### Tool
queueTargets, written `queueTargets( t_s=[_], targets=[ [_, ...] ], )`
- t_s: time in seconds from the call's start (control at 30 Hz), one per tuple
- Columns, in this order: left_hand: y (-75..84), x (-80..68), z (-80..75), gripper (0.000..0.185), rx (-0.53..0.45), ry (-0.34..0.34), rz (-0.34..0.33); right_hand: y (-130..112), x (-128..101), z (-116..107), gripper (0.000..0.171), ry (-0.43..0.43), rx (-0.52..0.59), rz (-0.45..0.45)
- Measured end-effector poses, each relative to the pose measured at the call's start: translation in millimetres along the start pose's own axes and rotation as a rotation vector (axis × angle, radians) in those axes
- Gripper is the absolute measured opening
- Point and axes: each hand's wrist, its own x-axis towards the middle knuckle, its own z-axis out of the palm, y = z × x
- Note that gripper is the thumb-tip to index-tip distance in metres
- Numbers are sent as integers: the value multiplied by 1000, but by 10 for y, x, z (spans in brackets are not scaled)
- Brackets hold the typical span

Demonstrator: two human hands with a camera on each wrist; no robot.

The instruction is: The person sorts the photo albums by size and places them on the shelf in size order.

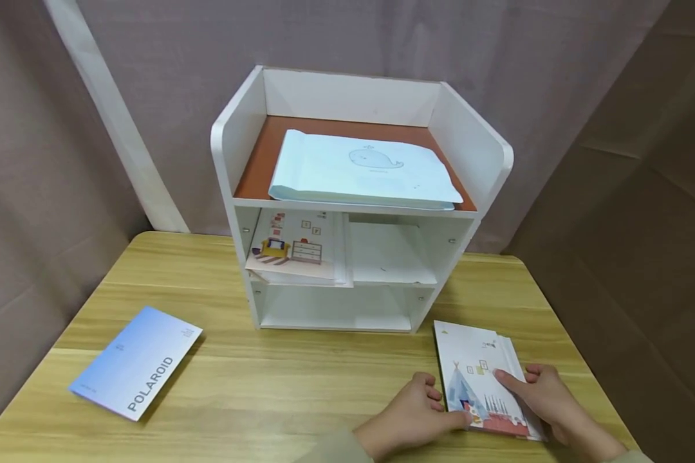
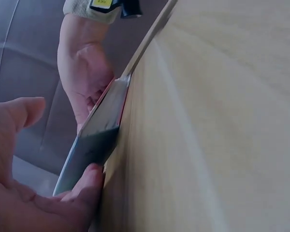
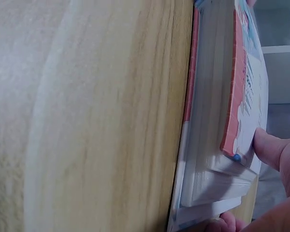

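Note:
A white photo album (image 1: 481, 386) with a blue tent drawn on its cover lies on the table at the front right. My right hand (image 1: 547, 399) grips its right side, thumb on the cover; in the right wrist view the fingers (image 3: 227, 222) curl at the page edges below. At the album's left side is my left hand (image 1: 414, 411). The left wrist view shows one of its fingers (image 2: 89, 181) against the dark spine, while the thumb (image 2: 29, 110) stands raised off the cover. Thick, pale page edges (image 3: 208, 96) show between the album's covers.
A white shelf unit (image 1: 240, 206) stands at the back. A pale blue whale-print album (image 1: 359, 170) lies on its top, and albums with a furniture drawing (image 1: 295, 251) lie on the middle shelf's left. A blue POLAROID album (image 1: 139, 360) rests on the wooden table (image 1: 255, 399) at left.

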Motion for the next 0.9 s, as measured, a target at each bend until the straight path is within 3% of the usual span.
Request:
queueTargets(
  t_s=[0.27,0.47,0.63,0.9],
  targets=[
    [46,118,44,28,115,32,25,-31,47,45,105,11,-7,-14],
    [43,121,43,21,168,21,22,-36,43,45,110,-7,-11,9],
    [34,125,41,18,153,12,29,-29,76,33,115,-14,-23,31],
    [43,135,9,21,151,-22,9,-60,55,7,104,-50,32,18]
  ],
)
